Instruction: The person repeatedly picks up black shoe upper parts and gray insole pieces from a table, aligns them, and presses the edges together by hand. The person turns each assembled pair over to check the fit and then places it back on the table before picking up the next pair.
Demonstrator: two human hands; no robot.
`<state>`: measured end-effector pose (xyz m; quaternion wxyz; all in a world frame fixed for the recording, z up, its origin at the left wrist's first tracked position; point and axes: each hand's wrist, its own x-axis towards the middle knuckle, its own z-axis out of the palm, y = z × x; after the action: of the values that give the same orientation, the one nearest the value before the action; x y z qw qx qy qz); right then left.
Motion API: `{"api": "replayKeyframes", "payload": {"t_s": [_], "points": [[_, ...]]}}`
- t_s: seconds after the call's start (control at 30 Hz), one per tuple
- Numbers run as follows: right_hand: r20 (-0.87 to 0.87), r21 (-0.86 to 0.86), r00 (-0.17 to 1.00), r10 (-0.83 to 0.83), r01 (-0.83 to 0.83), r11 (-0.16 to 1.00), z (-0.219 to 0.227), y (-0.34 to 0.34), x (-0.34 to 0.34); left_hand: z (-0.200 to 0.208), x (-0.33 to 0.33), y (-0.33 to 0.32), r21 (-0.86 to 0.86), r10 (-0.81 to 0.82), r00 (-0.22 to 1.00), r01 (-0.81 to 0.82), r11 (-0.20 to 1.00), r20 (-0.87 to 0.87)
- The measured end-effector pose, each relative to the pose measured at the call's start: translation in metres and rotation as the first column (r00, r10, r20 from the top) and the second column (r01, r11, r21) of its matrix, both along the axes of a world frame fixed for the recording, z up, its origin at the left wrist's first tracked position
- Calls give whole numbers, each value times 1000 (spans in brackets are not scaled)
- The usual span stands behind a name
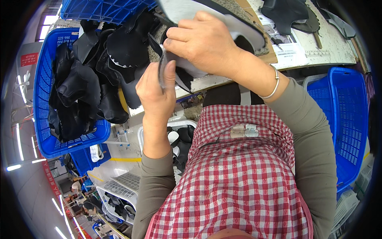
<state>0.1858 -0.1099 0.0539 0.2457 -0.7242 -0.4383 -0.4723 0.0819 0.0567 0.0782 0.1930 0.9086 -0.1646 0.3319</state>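
Note:
My left hand [156, 88] is closed, its thumb and fingers pinching a black shoe upper with grey lining [162, 68]. Above and to the right, my right hand [201, 43] has its fingers curled over the same piece near its upper edge. A dark flap of the upper [183, 81] hangs below my right hand. Behind that wrist lies a large pale grey piece with a black border [207, 8] on the worktable [336, 58]; where it meets the held upper is hidden. Several black leather uppers [126, 48] are heaped just left of my hands.
At the left, a blue plastic basket [40, 137] is piled with black uppers. More black pieces [283, 15] lie at the table's far right, near a printed sheet [292, 57]. Nested blue baskets [333, 115] stand at my right. Below the table edge is a white basket [140, 137].

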Motion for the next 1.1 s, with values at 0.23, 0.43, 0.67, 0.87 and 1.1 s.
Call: {"api": "replayKeyframes", "payload": {"t_s": [0.23, 0.43, 0.67, 0.87, 1.1], "points": [[-326, 116, 937, -125, 171, 978, -15, -14, 31, -21, -13, 5, -643, -43, 996, -15, 766, -75], [-549, 195, 831, 93, 19, 981, -21, -33, 23, -15, 4, 29, -917, -740, 672, 289, 277, -12], [-521, 232, 840, 151, -32, 972, -39, -37, 14, -24, 27, 20, -625, -422, 871, 185, 758, -253], [-688, -15, 719, -103, 127, 992, -26, -81, 0, -25, 25, 8, -829, -480, 845, 84, 552, -234], [-450, 146, 815, 365, -336, 930, 23, -99, -37, 33, 17, 31, -133, -358, 907, 335, 933, -223]]}}
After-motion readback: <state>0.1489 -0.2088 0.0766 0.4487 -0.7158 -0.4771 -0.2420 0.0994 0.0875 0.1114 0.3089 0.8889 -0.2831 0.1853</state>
